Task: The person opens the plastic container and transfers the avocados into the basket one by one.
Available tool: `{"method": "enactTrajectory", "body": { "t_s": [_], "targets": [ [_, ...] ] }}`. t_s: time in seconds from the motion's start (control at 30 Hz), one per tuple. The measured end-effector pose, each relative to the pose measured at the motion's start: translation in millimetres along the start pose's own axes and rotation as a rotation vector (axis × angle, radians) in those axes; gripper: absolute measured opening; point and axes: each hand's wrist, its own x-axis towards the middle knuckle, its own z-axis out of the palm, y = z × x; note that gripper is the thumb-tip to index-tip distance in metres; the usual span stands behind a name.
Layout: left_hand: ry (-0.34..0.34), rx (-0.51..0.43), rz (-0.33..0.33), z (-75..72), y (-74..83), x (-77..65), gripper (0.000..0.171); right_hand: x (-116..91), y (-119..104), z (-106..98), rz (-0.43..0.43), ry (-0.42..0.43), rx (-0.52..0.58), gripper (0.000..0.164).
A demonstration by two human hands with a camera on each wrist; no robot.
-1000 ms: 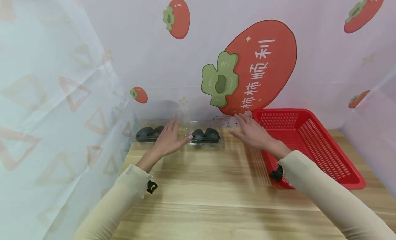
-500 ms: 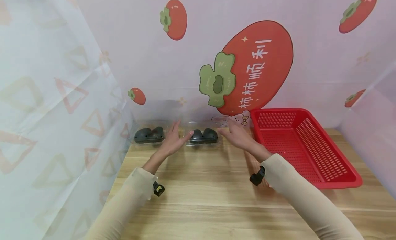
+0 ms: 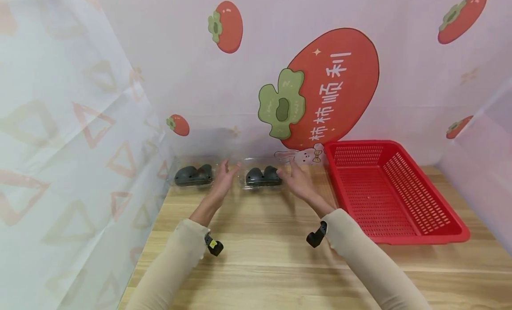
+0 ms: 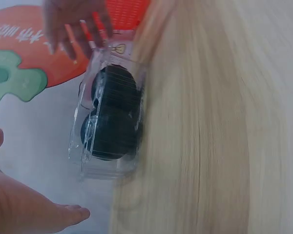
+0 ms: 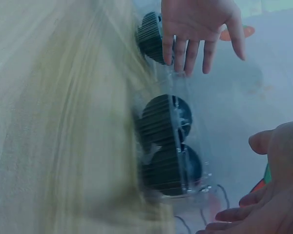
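A clear plastic box with two dark rounded objects inside stands at the back of the table. My left hand is at its left side, fingers extended and thumb apart. On its right side is my right hand, palm turned inward. In the left wrist view, space shows between the left fingers and the box. The right wrist view likewise shows the right hand beside the box, its fingers spread. A second clear box with similar dark objects is left of my left hand.
A red perforated plastic basket stands on the wooden table at the right. White printed sheets form a back wall and a left wall, close behind and beside the boxes.
My right hand has moved left, away from the basket's edge to the right side of the middle box. My left hand has lowered slightly beside that box. Boxes and basket stay put.
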Motion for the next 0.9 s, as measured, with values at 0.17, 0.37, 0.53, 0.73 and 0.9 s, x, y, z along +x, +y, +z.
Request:
{"method": "enactTrajectory", "body": {
  "t_s": [0.17, 0.37, 0.53, 0.73, 0.9],
  "targets": [
    [-0.014, -0.125, -0.059, 3.7, -7.4, 4.7, 0.091, 5.6, 9.1, 10.4, 0.040, 0.010, 0.062, 0.080],
    [0.003, -0.200, -0.104, 12.8, -13.5, 10.2, 0.090, 14.3, 19.8, 21.6, 0.115, 0.039, 0.127, 0.078],
    [0.003, -0.257, -0.091, 21.3, -19.2, 15.7, 0.086, 17.9, 28.5, 25.8, 0.149, 0.050, 0.224, 0.074],
    [0.031, -0.396, -0.095, 30.9, -21.8, 22.5, 0.076, 25.5, 36.4, 34.8, 0.183, 0.086, 0.323, 0.074],
    [0.047, -0.437, -0.130, 37.0, -22.0, 25.3, 0.070, 29.6, 39.6, 43.7, 0.193, 0.130, 0.412, 0.071]
  ]
}}
